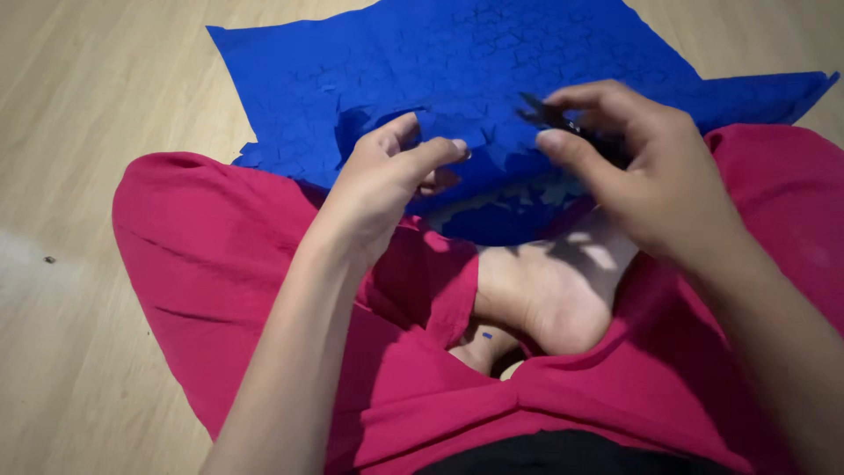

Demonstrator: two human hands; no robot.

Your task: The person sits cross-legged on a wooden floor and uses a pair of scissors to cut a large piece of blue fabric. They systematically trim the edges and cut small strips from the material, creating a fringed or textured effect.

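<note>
Two hands work over a blue sheet (492,62) that lies spread on the pale wooden floor (79,105), its near edge ragged and draped toward the lap. The sheet is scored all over with a pattern of small interlocking shapes, and along the near edge many of them are torn out, leaving a notched border and loose flaps. No label or print shows on it.

The left hand (378,189) hovers at that ragged edge with its fingers curled, thumb and forefinger drawn close together; whether a blue piece sits between them cannot be told. The right hand (651,171) is curled too, thumb and forefinger pinching a small dark tool (563,119) whose tip points left across the sheet. Its kind is unclear, as the fingers cover most of it.

The person sits cross-legged in loose crimson trousers (220,255), which fill the lower half of the view and overlap the sheet's near corners. A bare foot (545,290) rests between the knees, just under the right hand, with a tiny blue scrap (487,335) lying on the skin near the ankle. Both forearms cross the trousers and hide part of the lap. A small dark speck (49,259) lies on the floor well to the left.
</note>
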